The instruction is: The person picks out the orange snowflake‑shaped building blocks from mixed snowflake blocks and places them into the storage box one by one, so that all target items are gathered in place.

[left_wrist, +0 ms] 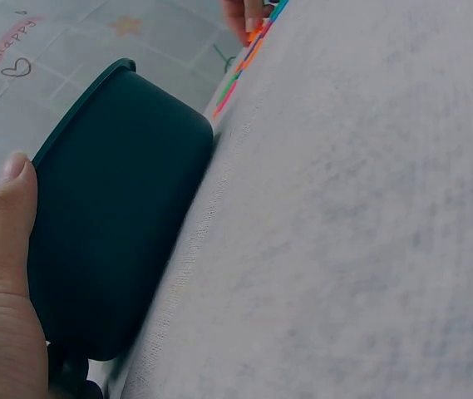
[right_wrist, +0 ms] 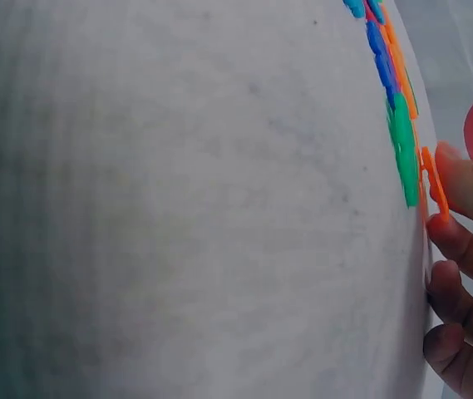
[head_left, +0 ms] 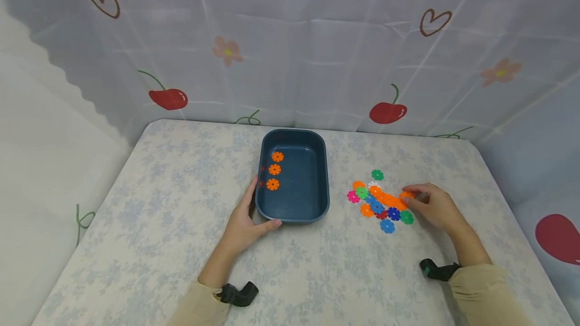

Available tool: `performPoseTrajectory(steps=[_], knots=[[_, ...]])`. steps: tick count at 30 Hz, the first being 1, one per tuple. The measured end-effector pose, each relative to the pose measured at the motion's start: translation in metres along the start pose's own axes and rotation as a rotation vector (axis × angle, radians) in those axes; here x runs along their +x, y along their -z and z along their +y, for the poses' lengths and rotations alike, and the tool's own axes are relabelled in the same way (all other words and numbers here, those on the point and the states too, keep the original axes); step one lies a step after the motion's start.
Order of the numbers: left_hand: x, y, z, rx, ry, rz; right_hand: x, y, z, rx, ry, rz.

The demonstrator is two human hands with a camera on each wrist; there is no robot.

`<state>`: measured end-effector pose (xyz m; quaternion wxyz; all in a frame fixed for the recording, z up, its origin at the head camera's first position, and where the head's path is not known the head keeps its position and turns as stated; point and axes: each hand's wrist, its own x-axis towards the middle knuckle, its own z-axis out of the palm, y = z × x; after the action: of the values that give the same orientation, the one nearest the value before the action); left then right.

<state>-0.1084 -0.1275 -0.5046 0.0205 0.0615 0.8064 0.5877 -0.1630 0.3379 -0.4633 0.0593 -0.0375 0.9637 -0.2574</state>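
Observation:
Resting on the table, a dark blue plastic box [head_left: 299, 175] has three orange snowflake discs [head_left: 274, 169] in a column along its left side. My left hand [head_left: 240, 228] holds the box's near left corner, with the thumb [left_wrist: 12, 199] at the rim and the fingers along the left wall. To the right of the box lies a loose pile of snowflake discs [head_left: 377, 207] in orange, blue, green, pink, red and white. At that pile's right edge, my right hand [head_left: 432, 205] pinches an orange snowflake disc [right_wrist: 436, 184] between thumb and finger.
A table [head_left: 172, 175] with a pale floral cover carries everything. Behind it hangs a light curtain [head_left: 290, 64] printed with cherries, flowers and hearts. A green disc [head_left: 377, 175] lies a little apart at the pile's far side. Black bands with mounts sit on both wrists.

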Motion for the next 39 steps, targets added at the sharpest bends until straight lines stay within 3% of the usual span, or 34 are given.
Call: performPoseTrajectory(steps=[8, 16, 28, 39], knots=[[0.0002, 0.0000, 0.0004, -0.015, -0.004, -0.002, 0.0002, 0.0037, 0.0022, 0.026, -0.011, -0.086], [0.0003, -0.0002, -0.0007, -0.018, -0.021, -0.001, -0.0008, 0.0010, 0.0032, 0.026, -0.016, -0.059], [-0.0002, -0.0004, -0.0008, -0.026, -0.029, 0.000, -0.0017, 0.0004, 0.0032, 0.059, -0.093, -0.040], [0.0008, -0.0001, -0.0018, -0.017, -0.030, 0.000, -0.0025, 0.0017, 0.0014, 0.121, -0.047, 0.022]])
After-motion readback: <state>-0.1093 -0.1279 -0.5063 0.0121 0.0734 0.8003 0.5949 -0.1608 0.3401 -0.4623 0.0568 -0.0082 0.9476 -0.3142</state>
